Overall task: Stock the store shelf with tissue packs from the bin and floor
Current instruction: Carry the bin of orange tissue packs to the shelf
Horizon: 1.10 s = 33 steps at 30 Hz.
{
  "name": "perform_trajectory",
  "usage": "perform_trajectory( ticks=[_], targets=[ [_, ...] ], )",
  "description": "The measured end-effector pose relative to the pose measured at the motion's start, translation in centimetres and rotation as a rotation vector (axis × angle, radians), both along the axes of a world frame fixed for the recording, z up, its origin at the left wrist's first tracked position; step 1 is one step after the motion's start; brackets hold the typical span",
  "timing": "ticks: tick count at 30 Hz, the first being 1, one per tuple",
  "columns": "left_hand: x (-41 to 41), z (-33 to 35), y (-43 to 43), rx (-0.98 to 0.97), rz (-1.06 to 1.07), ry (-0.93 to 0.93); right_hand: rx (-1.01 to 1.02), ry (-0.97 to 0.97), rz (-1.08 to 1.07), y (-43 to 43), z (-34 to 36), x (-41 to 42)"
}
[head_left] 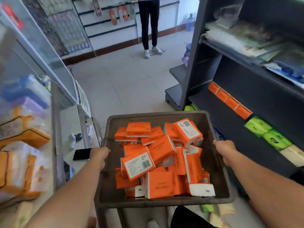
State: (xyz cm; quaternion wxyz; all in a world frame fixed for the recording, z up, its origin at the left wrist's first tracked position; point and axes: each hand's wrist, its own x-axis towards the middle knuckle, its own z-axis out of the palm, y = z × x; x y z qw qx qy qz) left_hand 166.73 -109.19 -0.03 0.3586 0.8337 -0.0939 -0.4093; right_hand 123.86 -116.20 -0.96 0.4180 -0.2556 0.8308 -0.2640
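Shop floor (131,83) — left hand (99,155), right hand (226,149) grip bin (164,202).

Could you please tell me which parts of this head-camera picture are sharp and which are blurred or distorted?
In the head view the orange tissue packs in the bin are sharp, barcodes visible; the head view also smears the packaged goods at left and the upper shelf goods at right; the head view's wide lens leans the shelf upright.

The left hand (100,155) and right hand (225,149) are bare, and both forearms (70,191) are uncovered. Dark clothing (189,218) shows low between the arms.
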Motion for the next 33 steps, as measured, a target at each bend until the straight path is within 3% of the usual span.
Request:
perform_trajectory(
  ticks=[7,19,25,33],
  targets=[
    [1.3,-1.0,-11.7,0.088,-0.089,-0.051,0.014,-0.079,-0.044,-7.5,-3.4,0.0],
    [0.4,-0.8,-33.1,0.123,-0.263,-0.108,0.069,-0.144,-0.219,-16.4,-2.4,-4.9],
    [-8.8,4.3,-39.6,0.036,-0.469,-0.156,0.022,-0.204,-0.418,-16.3,-4.7,-9.0],
    [-13.9,2.8,-44.9,0.021,-0.653,-0.140,0.017,-0.126,-0.647,-15.6,-3.3,-10.3]
  ],
)
